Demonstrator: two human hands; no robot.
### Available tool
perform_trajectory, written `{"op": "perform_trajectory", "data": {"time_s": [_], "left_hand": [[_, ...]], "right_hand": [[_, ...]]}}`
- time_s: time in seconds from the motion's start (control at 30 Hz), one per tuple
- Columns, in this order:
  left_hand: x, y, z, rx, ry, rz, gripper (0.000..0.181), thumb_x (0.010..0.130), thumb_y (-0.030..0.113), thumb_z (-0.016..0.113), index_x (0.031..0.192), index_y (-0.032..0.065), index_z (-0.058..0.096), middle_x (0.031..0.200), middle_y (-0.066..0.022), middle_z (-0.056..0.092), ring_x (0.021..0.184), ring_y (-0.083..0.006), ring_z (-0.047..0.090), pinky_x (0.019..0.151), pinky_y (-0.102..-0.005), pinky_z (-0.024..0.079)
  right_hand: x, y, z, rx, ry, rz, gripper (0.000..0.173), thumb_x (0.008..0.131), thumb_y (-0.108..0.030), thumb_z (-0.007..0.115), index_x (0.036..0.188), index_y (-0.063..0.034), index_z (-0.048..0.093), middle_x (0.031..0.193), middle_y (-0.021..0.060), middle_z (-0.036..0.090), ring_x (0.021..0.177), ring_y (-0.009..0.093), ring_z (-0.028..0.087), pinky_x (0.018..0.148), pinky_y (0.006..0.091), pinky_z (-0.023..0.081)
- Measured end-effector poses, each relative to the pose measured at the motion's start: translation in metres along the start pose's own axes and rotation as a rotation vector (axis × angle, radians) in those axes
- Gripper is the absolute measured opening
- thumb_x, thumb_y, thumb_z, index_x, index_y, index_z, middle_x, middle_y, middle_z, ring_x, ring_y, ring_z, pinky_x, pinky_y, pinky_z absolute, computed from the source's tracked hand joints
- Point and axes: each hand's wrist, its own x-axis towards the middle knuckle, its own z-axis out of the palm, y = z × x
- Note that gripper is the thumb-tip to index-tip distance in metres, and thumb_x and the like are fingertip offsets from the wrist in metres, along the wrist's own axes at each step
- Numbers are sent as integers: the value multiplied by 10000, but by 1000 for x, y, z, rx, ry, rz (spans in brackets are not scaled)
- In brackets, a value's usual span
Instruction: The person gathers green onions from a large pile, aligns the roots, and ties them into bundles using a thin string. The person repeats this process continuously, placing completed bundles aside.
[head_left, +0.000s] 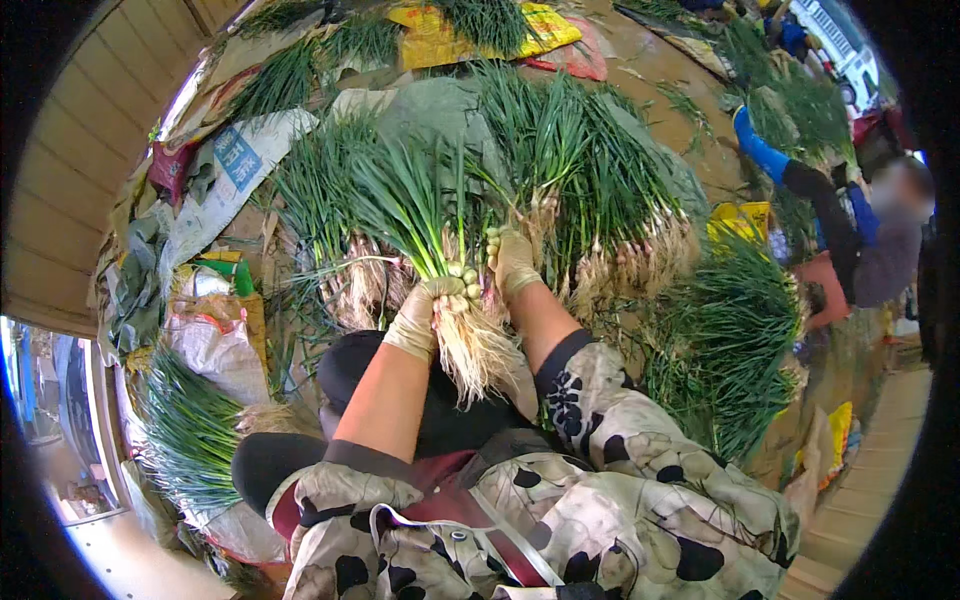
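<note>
My left hand, in a pale stained glove, grips a bunch of long-leaved green allium stalks just above the bulbs. Pale stringy roots hang from that bunch over my lap. My right hand, gloved the same way, reaches forward with its fingers bent, near the roots of a heap of similar plants. Whether it holds a stalk is hidden. Left of the heap stand more green plants, their roots towards me. The glove fingertips are greenish.
Another bundle lies at my left, and a large pile at my right. Woven sacks and a printed white sack lie to the left. A yellow sack is ahead. At far right sits another person.
</note>
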Motion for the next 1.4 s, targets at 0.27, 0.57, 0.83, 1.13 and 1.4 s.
{"op": "perform_trajectory", "data": {"time_s": [0.27,0.57,0.83,1.13,1.4], "left_hand": [[-19,5,13,-216,-55,53,309,698,13,546,998,-32,490,919,-161,579,768,-287,592,698,-353,519],[-9,8,6,38,165,115,298,675,11,531,969,-41,524,830,-129,600,684,-221,580,658,-324,503],[-34,22,20,-29,126,253,278,713,10,527,989,-24,519,855,-138,611,767,-246,617,719,-359,515],[1,22,13,-116,262,241,352,754,64,507,1096,-14,474,1014,-165,587,903,-262,592,818,-380,480],[16,19,7,-153,211,177,294,785,82,538,1050,-43,515,972,-157,589,934,-281,570,846,-407,458]], "right_hand": [[-53,-60,67,614,-355,376,174,823,-246,582,860,-78,559,702,5,550,639,159,534,592,329,492],[-53,-60,82,-108,184,-151,52,813,-71,563,798,-25,545,661,23,548,539,117,509,448,239,412],[-31,-96,56,-1271,-75,-220,537,757,-338,625,1186,-62,457,1071,198,557,1016,304,532,889,339,396],[12,-74,20,-1704,18,-192,764,777,-214,580,1363,-69,112,990,212,580,900,348,571,803,379,438],[-129,-71,-77,-932,77,-411,471,740,-22,596,1191,-101,484,1059,116,581,890,228,590,762,321,475]]}}
